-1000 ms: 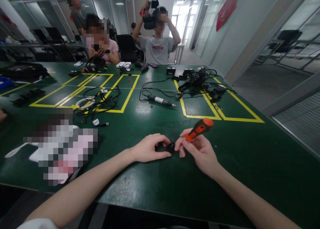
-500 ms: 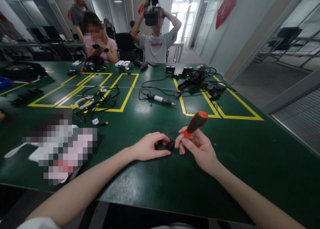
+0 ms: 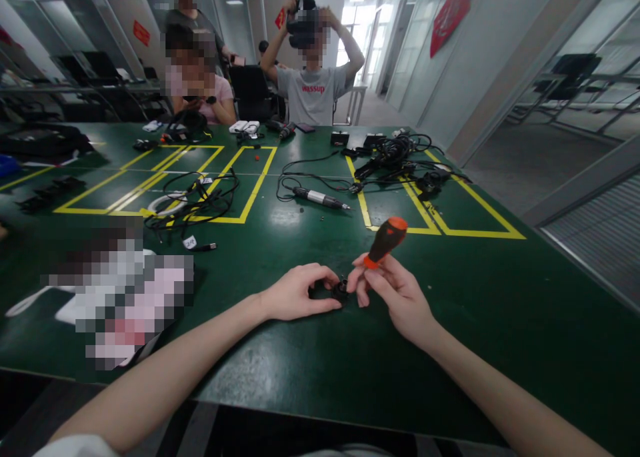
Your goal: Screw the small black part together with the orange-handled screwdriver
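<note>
Between the thumb and fingers of my left hand [image 3: 303, 292] is a small black round part [image 3: 341, 289], gripped against the green table [image 3: 280, 357]. Its exact kind is too small to make out. My right hand [image 3: 395, 294] holds a screwdriver [image 3: 385, 242] with a dark and orange handle, tilted with its butt up and to the right. The fingers close around the lower end of the handle, just right of the black part. The screwdriver's shaft and tip are hidden or too thin to see.
Beyond my hands lies a corded electric screwdriver [image 3: 320, 198]. Cable heaps lie at the right [image 3: 395, 154] and left, a coiled white cable [image 3: 170, 205] among them. A blurred pink item [image 3: 160, 290] is left of my forearm. Three people are across the table.
The screwdriver handle has shifted slightly left and up, with my right hand moving a little left. My left hand and the black part stay in place. A standing person behind has moved right.
</note>
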{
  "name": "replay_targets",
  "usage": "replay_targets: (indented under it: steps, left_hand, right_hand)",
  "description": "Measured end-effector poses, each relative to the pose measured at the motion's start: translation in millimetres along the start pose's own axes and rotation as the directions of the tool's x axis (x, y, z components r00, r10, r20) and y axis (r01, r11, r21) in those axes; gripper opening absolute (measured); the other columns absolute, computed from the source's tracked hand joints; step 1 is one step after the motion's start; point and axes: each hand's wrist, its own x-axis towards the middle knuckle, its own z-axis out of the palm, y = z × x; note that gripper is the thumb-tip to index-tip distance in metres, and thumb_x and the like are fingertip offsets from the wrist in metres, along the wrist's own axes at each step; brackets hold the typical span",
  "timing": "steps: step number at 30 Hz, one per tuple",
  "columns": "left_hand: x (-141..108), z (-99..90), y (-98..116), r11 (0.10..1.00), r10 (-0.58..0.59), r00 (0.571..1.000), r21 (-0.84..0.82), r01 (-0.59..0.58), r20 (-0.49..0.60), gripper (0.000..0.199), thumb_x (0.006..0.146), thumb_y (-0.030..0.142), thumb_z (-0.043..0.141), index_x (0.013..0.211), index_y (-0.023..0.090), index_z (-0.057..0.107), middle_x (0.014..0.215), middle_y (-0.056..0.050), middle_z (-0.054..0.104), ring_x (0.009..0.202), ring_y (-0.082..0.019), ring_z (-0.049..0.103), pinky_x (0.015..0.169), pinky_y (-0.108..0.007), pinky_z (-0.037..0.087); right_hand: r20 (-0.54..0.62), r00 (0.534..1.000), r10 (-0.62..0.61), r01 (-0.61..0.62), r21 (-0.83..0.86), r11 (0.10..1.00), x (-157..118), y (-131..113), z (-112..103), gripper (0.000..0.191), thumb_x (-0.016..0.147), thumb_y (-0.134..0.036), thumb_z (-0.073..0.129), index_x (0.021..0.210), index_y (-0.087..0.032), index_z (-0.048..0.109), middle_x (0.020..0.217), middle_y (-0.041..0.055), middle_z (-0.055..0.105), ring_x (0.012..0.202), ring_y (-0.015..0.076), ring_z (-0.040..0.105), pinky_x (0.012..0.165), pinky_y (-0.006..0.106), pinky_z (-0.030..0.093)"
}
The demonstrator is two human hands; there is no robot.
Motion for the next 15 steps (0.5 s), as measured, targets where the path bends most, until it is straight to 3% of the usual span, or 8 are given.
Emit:
replay_targets:
  steps: [7,15]
  left_hand:
    - [-0.2,-0.1,0.6,1.000,-0.013,1.000,0.005,0.013,0.008,0.028,0.086,0.037,0.080,0.106,0.019,0.071,0.095,-0.002,0.072,0.081,-0.016,0.063,0.076,-0.027,0.048]
    - [0.1,-0.3,0.7,1.000,-0.022,1.000,-0.002,0.022,0.012,0.028,0.086,0.037,0.080,0.105,0.018,0.071,0.096,-0.002,0.072,0.081,-0.015,0.063,0.076,-0.027,0.049]
  right_hand:
    - [0.016,1.000,-0.008,0.009,-0.039,0.999,-0.3,-1.5,1.3,0.032,0.099,-0.050,0.067,0.088,-0.021,0.059,0.076,0.0013,0.069,0.056,0.0120,0.057,0.058,0.028,0.050]
    - [0.031,0.999,0.009,-0.006,-0.099,0.995,1.0,-7.5,1.3,0.038,0.099,-0.057,0.063,0.090,-0.020,0.065,0.076,0.0040,0.068,0.060,0.0150,0.056,0.061,0.031,0.051]
